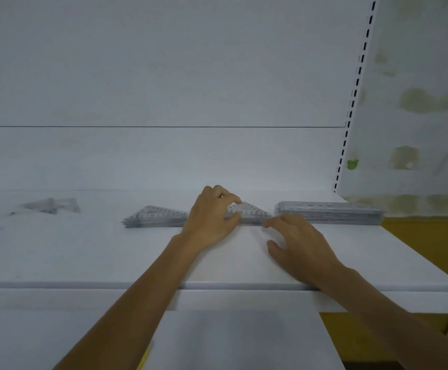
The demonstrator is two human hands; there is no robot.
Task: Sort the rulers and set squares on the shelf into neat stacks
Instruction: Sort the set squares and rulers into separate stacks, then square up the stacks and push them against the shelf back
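Observation:
A stack of clear triangular set squares (159, 216) lies in the middle of the white shelf (84, 257). My left hand (212, 217) rests on top of it, fingers curled over the top set square's far edge. To the right of the stack lies a stack of clear straight rulers (327, 212). Beside the set squares' right corner, my right hand (297, 241) lies flat on the shelf with fingers spread, its fingertips at the stack's near edge. At the far left lie loose clear set squares (52, 205), blurred.
The shelf's front lip (244, 289) runs across the view, with a lower white shelf (244, 340) beneath it. A slotted upright (351, 102) rises at the back right beside a stained wall. A yellow-brown surface (431, 247) lies past the shelf's right end.

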